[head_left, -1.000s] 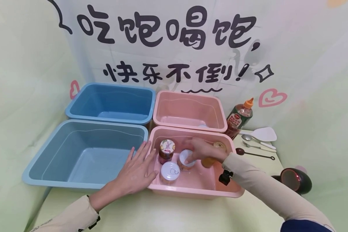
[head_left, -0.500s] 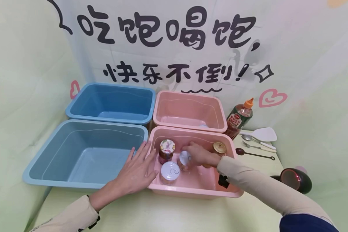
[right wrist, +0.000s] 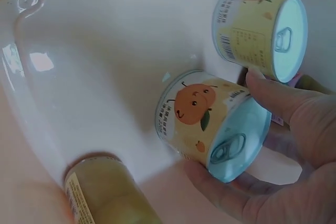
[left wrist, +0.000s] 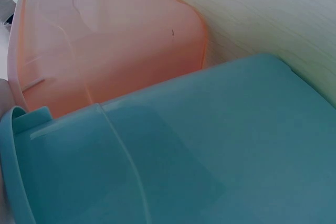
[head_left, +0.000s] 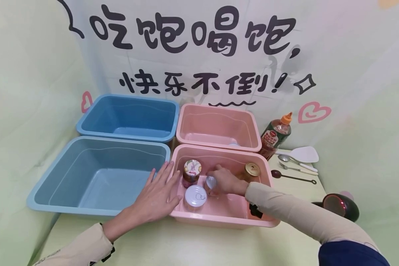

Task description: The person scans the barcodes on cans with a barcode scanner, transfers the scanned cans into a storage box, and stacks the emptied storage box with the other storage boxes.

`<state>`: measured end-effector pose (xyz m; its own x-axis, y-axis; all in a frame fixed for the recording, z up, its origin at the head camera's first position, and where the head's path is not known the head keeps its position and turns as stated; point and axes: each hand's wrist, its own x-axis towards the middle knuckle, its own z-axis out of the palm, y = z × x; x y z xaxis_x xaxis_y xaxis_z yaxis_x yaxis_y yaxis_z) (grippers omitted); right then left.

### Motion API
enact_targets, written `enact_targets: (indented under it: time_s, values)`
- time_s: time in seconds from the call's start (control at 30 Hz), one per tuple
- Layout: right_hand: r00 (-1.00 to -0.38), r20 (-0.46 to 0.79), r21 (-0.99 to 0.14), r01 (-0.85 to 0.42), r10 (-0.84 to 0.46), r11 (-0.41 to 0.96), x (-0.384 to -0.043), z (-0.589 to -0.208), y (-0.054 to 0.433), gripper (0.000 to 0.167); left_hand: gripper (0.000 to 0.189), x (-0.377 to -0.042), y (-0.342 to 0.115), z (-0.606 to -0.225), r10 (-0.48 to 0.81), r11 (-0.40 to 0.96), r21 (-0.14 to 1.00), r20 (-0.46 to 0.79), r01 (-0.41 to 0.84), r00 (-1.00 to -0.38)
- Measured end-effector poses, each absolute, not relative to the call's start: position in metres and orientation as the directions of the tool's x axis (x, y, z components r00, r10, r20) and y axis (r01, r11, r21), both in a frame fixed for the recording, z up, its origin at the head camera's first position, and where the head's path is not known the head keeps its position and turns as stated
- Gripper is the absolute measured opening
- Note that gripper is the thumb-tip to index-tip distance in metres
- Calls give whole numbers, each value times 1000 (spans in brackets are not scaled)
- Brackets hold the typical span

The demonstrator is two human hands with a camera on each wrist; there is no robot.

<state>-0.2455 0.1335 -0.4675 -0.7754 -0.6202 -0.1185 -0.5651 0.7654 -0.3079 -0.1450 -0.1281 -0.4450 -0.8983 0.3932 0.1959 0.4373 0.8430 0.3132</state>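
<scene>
Inside the front pink tub [head_left: 224,220], my right hand [head_left: 227,180] holds a small pull-tab food can [right wrist: 197,111] with an orange fruit on its label. Thumb and fingers lie on either side of the can near its lid, as the right wrist view shows. A second, similar can [head_left: 195,196] stands close by, with a dark jar [head_left: 191,173] behind it. The gold-lidded jar [head_left: 252,170] is at the tub's right end, partly behind my wrist. Straight-fingered, my left hand [head_left: 157,194] rests over the adjoining rims of the pink tub and the front blue tub [head_left: 76,210].
Behind stand another blue tub [head_left: 126,137] and another pink tub [head_left: 216,109]. To the right are a sauce bottle [head_left: 275,135], a white spatula [head_left: 304,154], a spoon, a fork, a dark ladle [head_left: 294,177] and a black rounded object [head_left: 340,207].
My right hand has come down around the can from above it, and its wrist has shifted left, uncovering the gold lid. The left hand stays in place.
</scene>
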Motion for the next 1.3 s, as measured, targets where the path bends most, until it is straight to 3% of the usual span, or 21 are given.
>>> enact_targets:
  time_s: [0.83,1.3]
  values:
    - [-793,-115,-300,-547,-599,781,-248,-475,134,39,71,-146,-127,-444,399,839,309,211,448,-893]
    - [-827,-191,-304,-462,-528,833,-240,-438,138,54,65,-145,-127,-445,386,848,299,215,437,-897]
